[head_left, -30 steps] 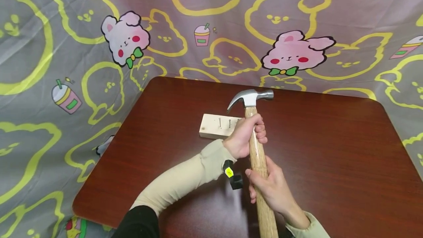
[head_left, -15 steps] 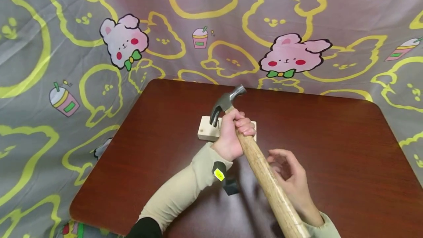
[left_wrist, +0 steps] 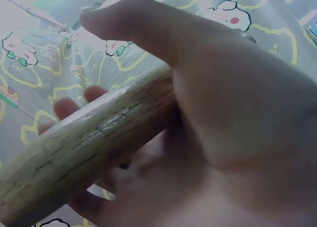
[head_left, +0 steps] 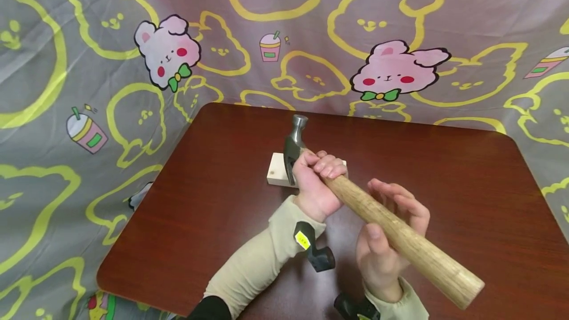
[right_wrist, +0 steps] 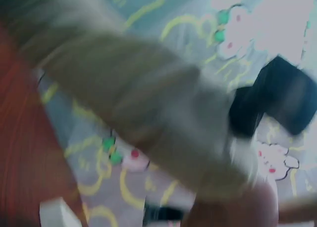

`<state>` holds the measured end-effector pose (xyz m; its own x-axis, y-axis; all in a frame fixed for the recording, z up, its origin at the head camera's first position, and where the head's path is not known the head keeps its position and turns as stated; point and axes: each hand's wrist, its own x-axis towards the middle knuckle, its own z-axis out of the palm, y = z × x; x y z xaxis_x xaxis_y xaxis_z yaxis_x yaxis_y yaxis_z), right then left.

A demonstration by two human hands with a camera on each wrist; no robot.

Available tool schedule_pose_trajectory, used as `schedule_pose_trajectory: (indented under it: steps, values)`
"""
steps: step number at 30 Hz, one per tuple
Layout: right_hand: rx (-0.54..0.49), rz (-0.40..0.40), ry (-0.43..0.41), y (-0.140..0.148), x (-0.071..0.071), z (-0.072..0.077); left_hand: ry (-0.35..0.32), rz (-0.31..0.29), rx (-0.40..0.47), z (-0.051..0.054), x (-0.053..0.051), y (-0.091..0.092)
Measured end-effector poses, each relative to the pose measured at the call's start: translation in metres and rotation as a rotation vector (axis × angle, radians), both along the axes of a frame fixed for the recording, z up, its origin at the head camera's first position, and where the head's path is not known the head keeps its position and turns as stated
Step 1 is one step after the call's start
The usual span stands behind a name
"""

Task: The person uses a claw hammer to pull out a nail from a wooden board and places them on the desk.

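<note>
My left hand [head_left: 317,184] grips a claw hammer [head_left: 382,219] by its wooden handle, just below the metal head. The striking face points away, and the claw hangs in front of a pale wooden block [head_left: 276,172]. Whether the claw touches the block I cannot tell. Most of the block is hidden behind hammer and hand, as are the nails seen standing in it earlier. My right hand [head_left: 384,256] is beside the handle's lower half, fingers spread and thumb raised, not wrapped around it. In the left wrist view, the handle [left_wrist: 89,138] lies across a hand.
The dark red-brown table [head_left: 213,172] carries the block. A patterned cloth [head_left: 240,78] with rabbit and drink prints stands behind and beside it. Black wrist devices [head_left: 317,256] sit on the sleeves. Motion blurs the right wrist view, where a sleeve [right_wrist: 143,98] spans much of the frame.
The hammer has turned counterclockwise: its head moved left over the block and its handle end swung right. My right hand has let go of the handle and spread its fingers.
</note>
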<state>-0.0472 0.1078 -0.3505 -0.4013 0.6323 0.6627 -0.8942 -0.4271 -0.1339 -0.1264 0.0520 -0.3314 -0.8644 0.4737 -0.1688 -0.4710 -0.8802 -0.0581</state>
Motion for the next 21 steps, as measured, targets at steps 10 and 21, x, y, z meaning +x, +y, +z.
schedule_pose_trajectory:
  steps: [10,21]
  values:
    - [-0.166,0.12,-0.014,-0.003,-0.005,0.009,-0.03,0.007,0.05,-0.003,0.001,0.0]
    - [-0.176,0.18,0.033,0.008,-0.008,0.023,-0.097,0.016,0.031,0.002,0.004,0.009]
